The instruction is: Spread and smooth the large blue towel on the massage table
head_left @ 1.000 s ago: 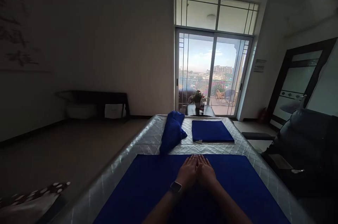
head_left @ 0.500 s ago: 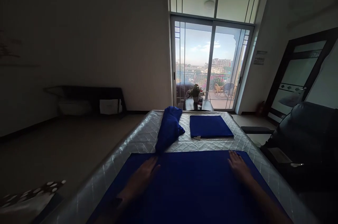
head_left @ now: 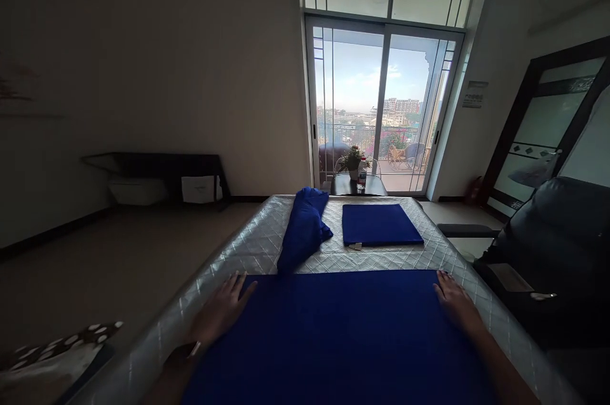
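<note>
A large blue cloth [head_left: 343, 335] lies flat across the near part of a table with a quilted silvery cover [head_left: 252, 240]. My left hand [head_left: 223, 306] rests at the cloth's far left corner, palm down with fingers spread. At the far right corner, my right hand [head_left: 456, 300] lies flat, fingers stretched forward over the edge. Neither hand grips anything. Beyond the cloth's far edge sit a crumpled blue cloth [head_left: 305, 230] on the left and a neatly folded blue cloth [head_left: 381, 225] with a small white tag on the right.
Past the far end stands a small dark table [head_left: 340, 187] with a potted plant [head_left: 352, 160] and a bottle [head_left: 361, 175]. A black chair [head_left: 562, 246] is close on the right. A dotted cushion [head_left: 61, 351] shows at lower left, and a low black shelf [head_left: 166, 166] lines the wall.
My left hand has slid left to the cloth's corner, and my right hand has moved right to the other corner. The view has shifted slightly.
</note>
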`<state>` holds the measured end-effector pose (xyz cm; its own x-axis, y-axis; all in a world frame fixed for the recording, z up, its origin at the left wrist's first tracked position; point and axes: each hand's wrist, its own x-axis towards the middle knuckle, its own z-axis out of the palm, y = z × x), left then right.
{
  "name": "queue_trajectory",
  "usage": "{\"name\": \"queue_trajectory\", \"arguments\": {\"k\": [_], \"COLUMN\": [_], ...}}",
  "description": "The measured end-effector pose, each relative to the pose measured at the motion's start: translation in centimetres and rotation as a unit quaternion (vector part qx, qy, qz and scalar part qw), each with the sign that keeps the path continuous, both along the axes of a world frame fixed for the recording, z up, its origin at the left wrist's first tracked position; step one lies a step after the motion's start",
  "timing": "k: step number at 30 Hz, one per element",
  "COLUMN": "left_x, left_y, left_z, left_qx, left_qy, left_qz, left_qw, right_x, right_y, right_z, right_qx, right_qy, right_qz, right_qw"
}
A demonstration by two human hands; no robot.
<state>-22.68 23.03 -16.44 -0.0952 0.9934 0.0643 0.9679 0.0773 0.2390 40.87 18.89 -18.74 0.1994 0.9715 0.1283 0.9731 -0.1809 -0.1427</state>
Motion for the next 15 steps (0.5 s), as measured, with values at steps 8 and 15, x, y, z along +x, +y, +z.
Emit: {"name": "queue_trajectory", "arguments": {"k": [8, 15], "left_x": [0.0, -0.4], "left_y": [0.4, 0.6], "left_z": [-0.3, -1.1], "left_qx": [-0.001, 0.046], "left_qy": [0.013, 0.038], "left_qz": [0.009, 0.005], "left_qw": [1.0, 0.998], "right_x": [0.4, 1.2], "right_y": [0.3, 0.5], "right_z": [-0.3, -0.5], "right_qx": [0.003, 0.021], "right_qy": [-0.017, -0.009], "right_qz": [0.005, -0.008], "right_qw": [1.0, 1.0]}}
